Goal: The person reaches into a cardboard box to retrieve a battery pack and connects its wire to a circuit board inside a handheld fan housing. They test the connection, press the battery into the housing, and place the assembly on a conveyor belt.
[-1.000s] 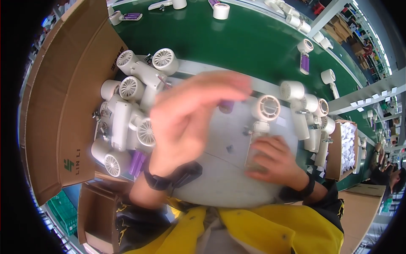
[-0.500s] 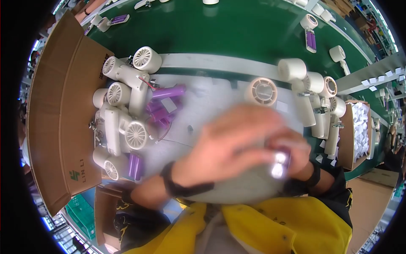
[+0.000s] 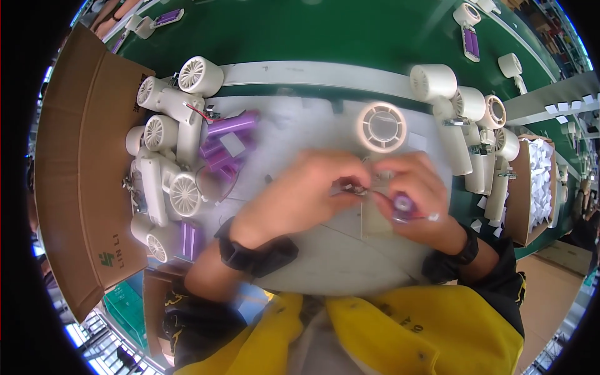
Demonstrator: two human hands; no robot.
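1. Nearest: yellow garment [image 3: 400, 331] at the lower edge, dark cuffs on both wrists, forearms reaching up over the pale grey surface [image 3: 337, 262].
2. Left hand [image 3: 300, 197]: grip closed, fingertips pinching a small white part [image 3: 347, 186] at the middle of the surface; too small and blurred to name more exactly.
3. Right hand [image 3: 415, 194]: grip closed on a small purple cylindrical piece [image 3: 403, 203], thin wire running from it toward the white part.
4. Both hands touching at the fingertips, just above a flat pale piece [image 3: 375, 219] lying on the surface.
5. To do well, by the look of it: keep wrists resting on the surface for steadiness, hold the small part square to the purple piece, keep the wire slack and clear of the pinch.
6. Just beyond the hands: round white fan grille [image 3: 381, 127], lying flat, apart from the fingers.
7. Left: heap of white handheld fan bodies [image 3: 169, 156] with purple battery cells [image 3: 231, 125] beside them; open cardboard box [image 3: 81, 169] further left.
8. Right: row of white fan bodies [image 3: 475, 137] and a box of white parts [image 3: 540, 181].
9. Farthest: green conveyor belt [image 3: 312, 31] carrying a few more white and purple fans.
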